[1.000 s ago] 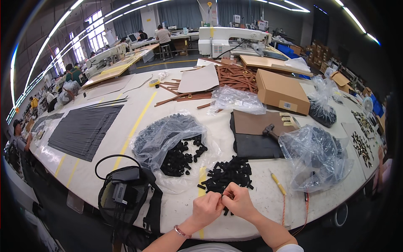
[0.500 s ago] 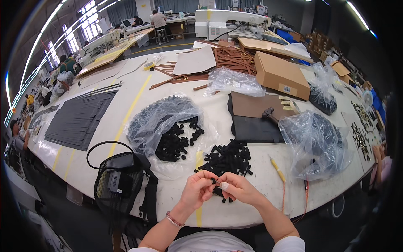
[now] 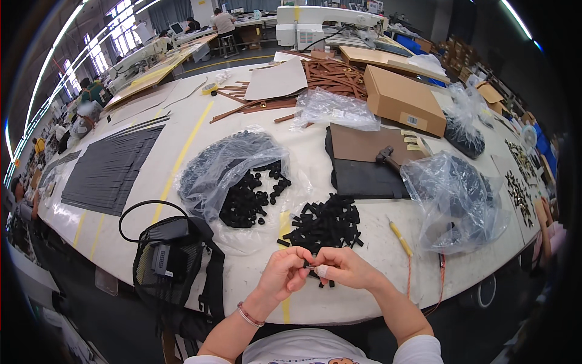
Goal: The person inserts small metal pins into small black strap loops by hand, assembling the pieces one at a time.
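Near the table's front edge, my two hands meet fingertip to fingertip. A small black piece [image 3: 307, 264] is pinched between the thumb and fingers of my left hand [image 3: 286, 272]. My right hand [image 3: 339, 268], with white tape round a finger, is closed in a pinch against it; a thin pale sliver shows between the fingertips, too small to name. Just beyond lies a heap of short black tube-like pieces [image 3: 327, 225], a few of them under my hands. Left of the heap, small round black pieces [image 3: 245, 203] spill from a clear plastic bag [image 3: 203, 176].
A black mesh bag [image 3: 159, 261] with a device stands at the left edge. Rightward lie a yellow-handled tool [image 3: 401, 238] with a cord, a hammer [image 3: 388, 158] on dark sheets and another plastic bag [image 3: 451, 206]. Brown straps [image 3: 333, 79] and a cardboard box [image 3: 403, 100] lie farther back.
My hands remain together; the fingers of both have shifted slightly around the small black piece. The whole view has moved a little, so the table sits slightly higher.
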The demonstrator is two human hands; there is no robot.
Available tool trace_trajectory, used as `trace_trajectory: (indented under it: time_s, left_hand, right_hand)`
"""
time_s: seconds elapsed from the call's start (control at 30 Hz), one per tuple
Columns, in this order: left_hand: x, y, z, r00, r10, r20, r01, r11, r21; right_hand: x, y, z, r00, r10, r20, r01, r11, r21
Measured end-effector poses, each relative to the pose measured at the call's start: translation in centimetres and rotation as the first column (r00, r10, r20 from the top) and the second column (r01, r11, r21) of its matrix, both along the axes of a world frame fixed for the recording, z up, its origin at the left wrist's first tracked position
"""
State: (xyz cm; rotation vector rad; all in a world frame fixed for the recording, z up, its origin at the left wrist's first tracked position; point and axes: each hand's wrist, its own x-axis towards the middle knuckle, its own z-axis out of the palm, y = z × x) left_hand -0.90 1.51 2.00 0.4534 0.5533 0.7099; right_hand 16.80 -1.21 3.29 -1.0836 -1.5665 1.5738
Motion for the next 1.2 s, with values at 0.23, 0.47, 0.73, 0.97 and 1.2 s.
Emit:
trace_trajectory:
  time_s: [0.23, 0.47, 0.73, 0.97, 1.2]
  left_hand:
    - [0.5, -0.7, -0.2, 0.948, 0.16, -0.275, -0.062, 0.941, 0.333]
    - [1.7, -1.1, -1.6, 0.655, 0.639, -0.403, -0.065, 0.579, 0.813]
    - [2.7, -1.1, -1.0, 0.775, 0.583, -0.242, -0.375, 0.733, 0.567]
    - [0.4, 0.8, -0.9, 0.949, 0.31, -0.05, -0.284, 0.916, 0.285]
    - [0.8, -0.3, -1.1, 0.945, 0.249, -0.212, -0.133, 0.885, 0.446]
  right_hand:
    - [-0.1, 0.1, -0.2, 0.979, -0.06, 0.194, 0.027, 0.985, 0.169]
    - [-2.6, -0.6, -0.4, 0.728, -0.537, 0.426, 0.142, 0.727, 0.672]
    - [-4.1, 0.0, -1.5, 0.666, -0.696, 0.268, 0.312, 0.586, 0.748]
    - [-2.2, 0.4, -1.7, 0.927, -0.373, -0.038, 0.37, 0.892, 0.259]
    - [-2.0, 0.7, -0.7, 0.913, -0.408, 0.003, 0.405, 0.906, 0.126]
